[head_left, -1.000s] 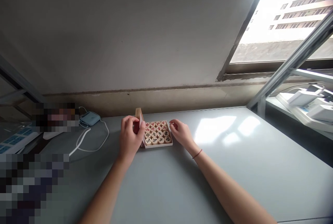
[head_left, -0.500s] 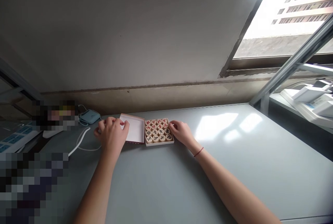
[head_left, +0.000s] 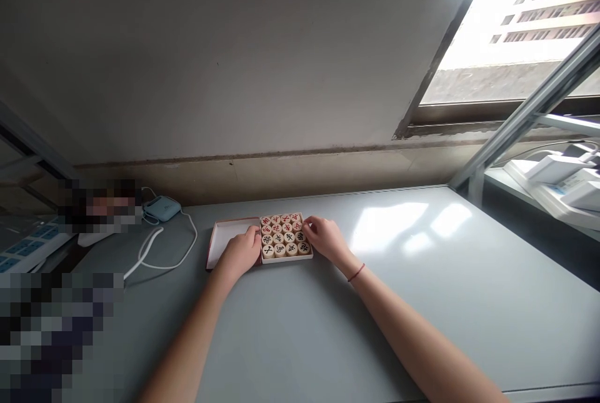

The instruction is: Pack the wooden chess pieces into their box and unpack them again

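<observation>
Wooden pcs [head_left: 280, 249] in white box [head_left: 288, 260], our hands either side.
On the grey table [head_left: 290, 328], L to R: blue device [head_left: 162, 210] w/ white cord [head_left: 192, 233]; open lid [head_left: 221, 242]; our L hand [head_left: 241, 252], fingers curled over lid's R edge, can't tell if clenched; box, red-marked pcs far, black-marked near; our R hand [head_left: 325, 237], fingertips at box's R edge, hold unclear.

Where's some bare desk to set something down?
Widest: the gray desk right of the right forearm. Another lies between it and the left forearm, below the piece box. Crowded: far left, with white cable and blue device, and around the box, lid, left hand and right hand.
</observation>
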Motion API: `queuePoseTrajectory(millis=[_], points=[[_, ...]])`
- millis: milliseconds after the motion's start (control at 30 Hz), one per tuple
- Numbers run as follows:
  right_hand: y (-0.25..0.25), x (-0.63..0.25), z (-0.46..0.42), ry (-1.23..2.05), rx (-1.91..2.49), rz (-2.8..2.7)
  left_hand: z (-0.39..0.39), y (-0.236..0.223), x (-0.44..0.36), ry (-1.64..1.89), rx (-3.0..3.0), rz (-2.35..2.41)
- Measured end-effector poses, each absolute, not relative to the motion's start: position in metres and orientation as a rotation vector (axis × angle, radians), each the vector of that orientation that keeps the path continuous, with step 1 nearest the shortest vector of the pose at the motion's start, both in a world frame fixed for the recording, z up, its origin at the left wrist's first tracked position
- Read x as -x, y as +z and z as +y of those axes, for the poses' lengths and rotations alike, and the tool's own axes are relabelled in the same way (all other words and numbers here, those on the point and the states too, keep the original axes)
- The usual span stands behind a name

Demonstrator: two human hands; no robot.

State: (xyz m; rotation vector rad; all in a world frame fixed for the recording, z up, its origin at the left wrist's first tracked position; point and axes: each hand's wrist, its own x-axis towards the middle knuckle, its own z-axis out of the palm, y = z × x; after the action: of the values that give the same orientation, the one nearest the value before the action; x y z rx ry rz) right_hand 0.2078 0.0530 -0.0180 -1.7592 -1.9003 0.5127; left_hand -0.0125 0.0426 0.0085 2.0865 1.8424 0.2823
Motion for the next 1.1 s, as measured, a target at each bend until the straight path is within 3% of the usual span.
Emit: queuePoseTrajectory(millis=[433,733,1100], points=[[-0.009,-0.200,0.045,0.482,1.887,-1.913,0.038,0.013,0.016,0.225,-2.026,1.855],[-0.008,-0.202,0.041,0.556,1.868,-1.884,0.049,0.013,-0.003,0.408,-2.230,2.050],[-0.010,-0.202,0.043,0.583,1.823,-1.884,0.059,0.011,-0.016,0.293,-2.340,2.095]])
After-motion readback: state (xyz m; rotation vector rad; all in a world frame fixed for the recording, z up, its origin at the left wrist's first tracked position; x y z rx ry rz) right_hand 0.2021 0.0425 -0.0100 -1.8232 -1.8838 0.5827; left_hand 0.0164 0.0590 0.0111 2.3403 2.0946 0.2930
